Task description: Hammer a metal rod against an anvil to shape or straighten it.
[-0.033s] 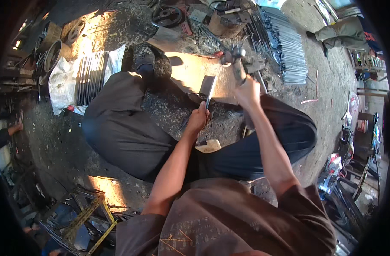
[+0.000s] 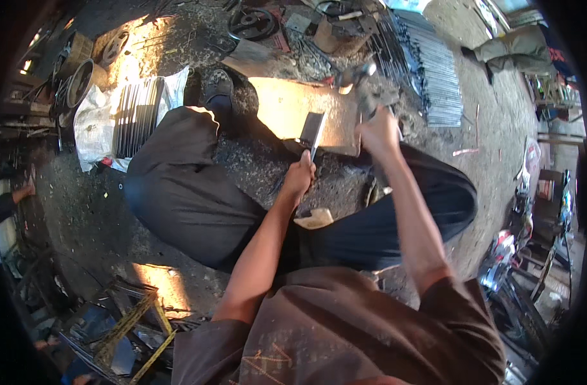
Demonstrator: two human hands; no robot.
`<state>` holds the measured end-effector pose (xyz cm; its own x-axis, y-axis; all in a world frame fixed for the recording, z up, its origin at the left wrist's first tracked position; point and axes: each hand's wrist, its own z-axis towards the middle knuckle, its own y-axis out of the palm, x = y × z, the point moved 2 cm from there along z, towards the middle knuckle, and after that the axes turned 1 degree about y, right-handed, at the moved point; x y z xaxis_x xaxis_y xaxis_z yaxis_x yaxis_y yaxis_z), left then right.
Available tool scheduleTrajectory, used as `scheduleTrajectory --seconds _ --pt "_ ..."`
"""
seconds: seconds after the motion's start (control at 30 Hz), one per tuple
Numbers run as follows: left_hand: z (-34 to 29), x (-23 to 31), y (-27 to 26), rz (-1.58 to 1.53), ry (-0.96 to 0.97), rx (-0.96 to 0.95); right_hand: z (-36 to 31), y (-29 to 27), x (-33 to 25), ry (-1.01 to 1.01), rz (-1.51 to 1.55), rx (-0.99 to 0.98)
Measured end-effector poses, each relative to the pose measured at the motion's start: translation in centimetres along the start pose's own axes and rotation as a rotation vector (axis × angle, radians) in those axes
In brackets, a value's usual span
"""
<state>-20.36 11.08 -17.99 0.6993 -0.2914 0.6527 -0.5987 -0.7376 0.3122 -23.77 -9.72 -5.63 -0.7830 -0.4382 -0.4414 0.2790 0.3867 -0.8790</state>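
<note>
My left hand is closed round the near end of a flat dark metal strip with a bright edge. The strip points away from me, its far part over a sunlit brown metal plate on the ground. To its right, my right hand is closed round a hammer's handle. The hammer head, smeared by motion, is above the plate's far right corner, apart from the strip. My fingers hide most of the handle.
Stacked metal strips lie on white sacking at left. More rods lie at the far right. A yellow-edged metal frame stands at lower left. A person's legs are at far right. My bent legs flank the work spot.
My right hand has shifted slightly away and to the right, and the hammer has swung and blurred. In my left hand the metal strip has turned a little, showing more of its dark face.
</note>
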Motion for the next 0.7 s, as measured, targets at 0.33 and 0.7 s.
scheduleTrajectory --seconds 0.33,0.7 --pt "-0.2 0.7 0.0 -0.026 0.042 -0.014 -4.2 -10.2 -8.1 -0.507 0.788 0.319" --pt "2.4 -1.3 0.1 0.253 0.31 0.107 -1.9 -9.5 -4.6 -0.102 0.518 0.136"
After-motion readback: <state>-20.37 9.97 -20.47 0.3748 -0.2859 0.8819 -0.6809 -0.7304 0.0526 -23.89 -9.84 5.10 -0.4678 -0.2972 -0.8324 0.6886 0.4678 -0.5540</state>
